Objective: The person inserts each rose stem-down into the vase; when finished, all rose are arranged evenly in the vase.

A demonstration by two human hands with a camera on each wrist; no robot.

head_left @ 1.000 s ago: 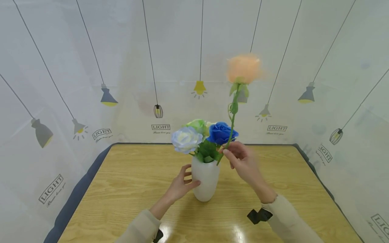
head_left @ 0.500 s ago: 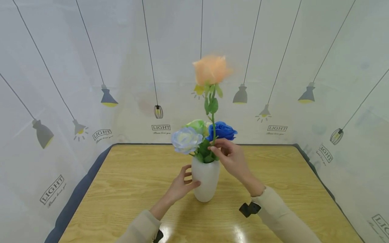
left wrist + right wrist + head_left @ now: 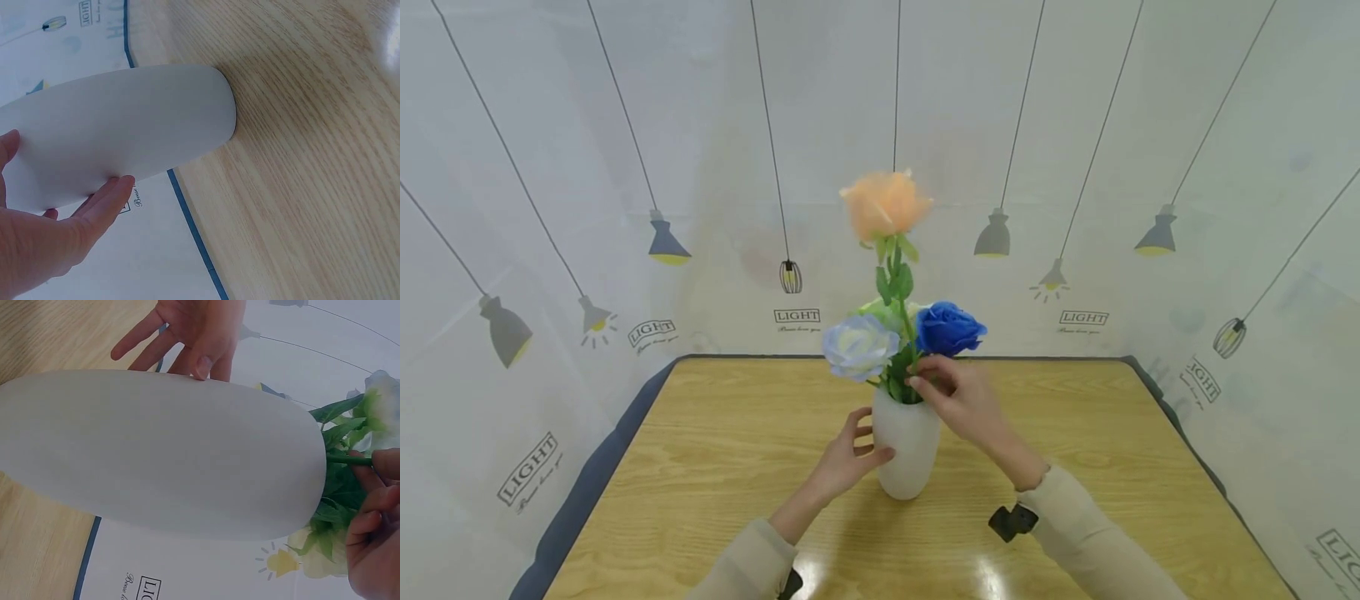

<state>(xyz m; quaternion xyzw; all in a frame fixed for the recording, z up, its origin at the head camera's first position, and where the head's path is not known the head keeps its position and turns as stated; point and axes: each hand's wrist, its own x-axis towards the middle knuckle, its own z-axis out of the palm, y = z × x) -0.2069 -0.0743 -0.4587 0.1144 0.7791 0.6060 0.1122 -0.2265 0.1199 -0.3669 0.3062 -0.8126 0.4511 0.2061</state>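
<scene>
A tall white vase (image 3: pixel 907 454) stands upright on the table. My left hand (image 3: pixel 842 463) holds its left side, with the thumb toward me and the fingers round the side, as the left wrist view also shows. My right hand (image 3: pixel 967 402) pinches the green stem (image 3: pixel 342 459) of a peach rose (image 3: pixel 887 205) just above the vase's mouth. The stem's lower end is inside the vase and hidden. A pale blue rose (image 3: pixel 860 347), a deep blue rose (image 3: pixel 952 327) and a light green one (image 3: pixel 878 313), partly covered, stand in the vase among dark leaves.
The wooden table (image 3: pixel 715 450) has a dark blue border (image 3: pixel 587 475) along its sides and back. Behind it hangs a pale sheet (image 3: pixel 715 125) printed with lamps. Black wrist cameras (image 3: pixel 1013 522) sit by the cuffs.
My right hand has moved left and slightly down with the peach rose. Its stem has passed from outside the vase's right rim into the mouth. The left hand and vase have stayed in place.
</scene>
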